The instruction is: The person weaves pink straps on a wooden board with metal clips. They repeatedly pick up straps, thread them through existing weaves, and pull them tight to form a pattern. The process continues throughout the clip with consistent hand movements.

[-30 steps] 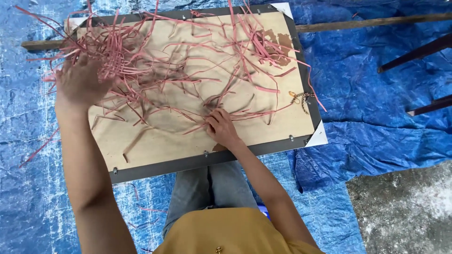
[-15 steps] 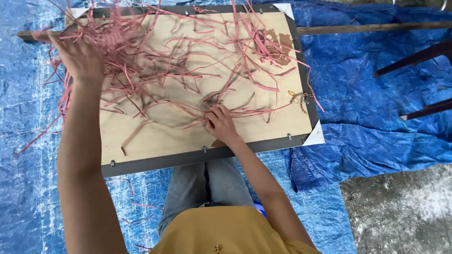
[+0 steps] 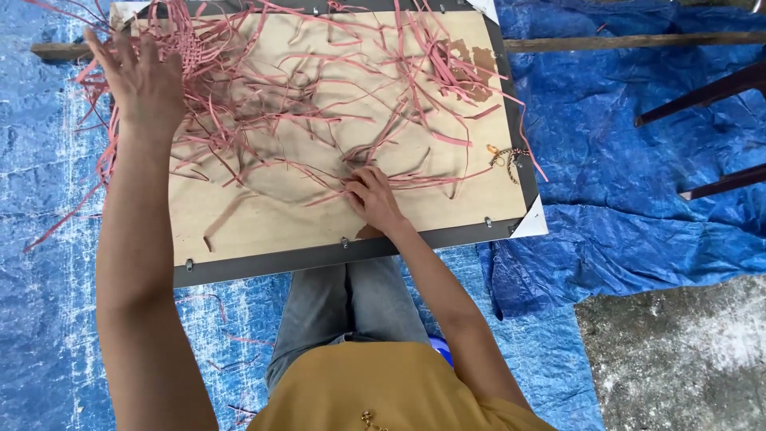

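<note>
- Your left hand (image 3: 144, 80) sits at ten o'clock on the board, fingers spread wide and flat over the tangled pink strips (image 3: 263, 104), closed on nothing
- Your right hand (image 3: 373, 199) rests near the board's six o'clock edge, fingers curled down and pinching a few pink strips against the wood
- The pink strips lie loose across the upper half of the wooden board (image 3: 263, 227), thickest at eleven o'clock, with some trailing off the nine o'clock edge onto the blue tarpaulin (image 3: 638, 207)
- The board has a dark frame (image 3: 335, 257) and lies across your lap
- A wooden pole (image 3: 638, 40) runs behind the board at twelve to two o'clock
</note>
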